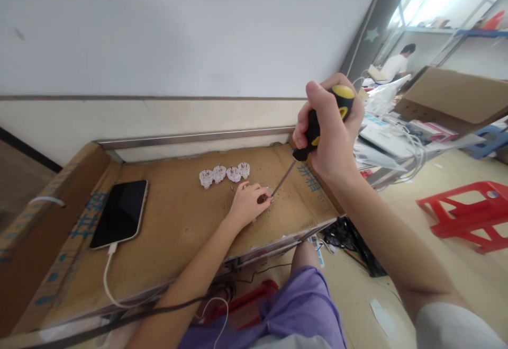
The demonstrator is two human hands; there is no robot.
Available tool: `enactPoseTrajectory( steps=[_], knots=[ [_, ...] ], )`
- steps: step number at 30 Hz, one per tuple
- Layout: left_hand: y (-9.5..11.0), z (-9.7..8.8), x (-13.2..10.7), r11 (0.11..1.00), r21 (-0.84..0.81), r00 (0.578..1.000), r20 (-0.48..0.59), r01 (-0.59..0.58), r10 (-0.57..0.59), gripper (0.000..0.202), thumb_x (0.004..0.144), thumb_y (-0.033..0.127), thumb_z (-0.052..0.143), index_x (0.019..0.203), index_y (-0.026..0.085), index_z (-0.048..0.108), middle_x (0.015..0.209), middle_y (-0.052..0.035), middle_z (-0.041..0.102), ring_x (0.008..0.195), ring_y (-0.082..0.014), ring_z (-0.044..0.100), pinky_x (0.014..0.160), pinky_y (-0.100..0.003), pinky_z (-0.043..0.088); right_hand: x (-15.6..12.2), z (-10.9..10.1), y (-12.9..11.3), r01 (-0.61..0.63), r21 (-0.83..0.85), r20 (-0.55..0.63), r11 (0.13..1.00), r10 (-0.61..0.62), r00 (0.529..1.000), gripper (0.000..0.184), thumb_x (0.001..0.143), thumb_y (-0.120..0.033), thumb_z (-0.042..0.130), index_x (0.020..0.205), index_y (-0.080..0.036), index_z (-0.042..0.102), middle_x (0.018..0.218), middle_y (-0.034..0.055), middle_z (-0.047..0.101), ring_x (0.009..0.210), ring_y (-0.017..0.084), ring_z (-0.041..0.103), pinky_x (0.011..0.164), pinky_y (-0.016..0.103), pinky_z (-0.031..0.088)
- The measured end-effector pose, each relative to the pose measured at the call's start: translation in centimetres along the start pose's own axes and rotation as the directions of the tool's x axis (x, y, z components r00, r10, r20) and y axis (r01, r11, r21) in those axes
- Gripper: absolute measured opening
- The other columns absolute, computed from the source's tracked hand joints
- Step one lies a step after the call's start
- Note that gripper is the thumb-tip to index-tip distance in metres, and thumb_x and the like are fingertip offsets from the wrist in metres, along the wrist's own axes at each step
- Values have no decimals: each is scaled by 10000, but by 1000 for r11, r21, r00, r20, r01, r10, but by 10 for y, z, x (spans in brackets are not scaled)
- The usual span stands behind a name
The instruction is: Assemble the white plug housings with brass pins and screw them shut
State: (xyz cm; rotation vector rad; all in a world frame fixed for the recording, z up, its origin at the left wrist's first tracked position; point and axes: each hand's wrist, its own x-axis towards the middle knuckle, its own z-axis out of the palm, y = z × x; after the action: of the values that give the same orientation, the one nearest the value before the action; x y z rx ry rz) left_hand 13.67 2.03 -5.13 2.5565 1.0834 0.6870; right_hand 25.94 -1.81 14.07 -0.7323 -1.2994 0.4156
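My right hand (333,121) is wrapped round the black and yellow handle of a screwdriver (313,132), raised over the right part of the cardboard-covered table (178,222). The thin metal shaft slants down and left, its tip beside the fingertips of my left hand (250,200). That hand rests low on the cardboard with fingers closed round something small, mostly hidden under them. Just behind it several clear-white plug pieces (233,173) with metal pins upward stand in a row. Dark specks lie scattered about the fingers.
A phone (119,214) with a white charging cable (106,275) lies at the left. Cardboard sides border the table, with a white wall behind. To the right are a cluttered table with an open carton (452,95), a red plastic stool (468,214) and a seated person (397,65).
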Motion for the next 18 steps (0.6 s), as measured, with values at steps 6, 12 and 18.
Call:
enactPoseTrajectory(
  steps=[6, 12, 18],
  knots=[
    [1, -1, 0, 1000, 5, 1000, -8, 6, -6, 58, 799, 222, 575, 782, 223, 631, 860, 31, 657, 875, -147, 592, 1010, -373, 274, 5, -3, 4, 11, 46, -28, 999, -10, 1000, 275, 830, -303, 558, 648, -234, 364, 471, -71, 415, 318, 78, 323, 291, 245, 226],
    [-1, 2, 1, 1000, -3, 1000, 0, 0, 0, 52, 799, 225, 582, 790, 223, 633, 865, 28, 654, 882, -150, 590, 985, -358, 296, 4, -2, 5, 26, 95, -15, 995, -25, 1000, 284, 833, -290, 573, 636, -229, 378, 465, -75, 428, 305, 75, 327, 272, 234, 223],
    [-2, 0, 0, 1000, -12, 1000, 12, -5, 6, 60, 806, 233, 583, 793, 220, 640, 853, 21, 650, 873, -157, 586, 917, -335, 339, 6, -4, 3, 30, 100, -26, 995, -28, 999, 287, 829, -294, 588, 643, -228, 379, 476, -74, 423, 322, 68, 335, 280, 217, 240]
  ],
)
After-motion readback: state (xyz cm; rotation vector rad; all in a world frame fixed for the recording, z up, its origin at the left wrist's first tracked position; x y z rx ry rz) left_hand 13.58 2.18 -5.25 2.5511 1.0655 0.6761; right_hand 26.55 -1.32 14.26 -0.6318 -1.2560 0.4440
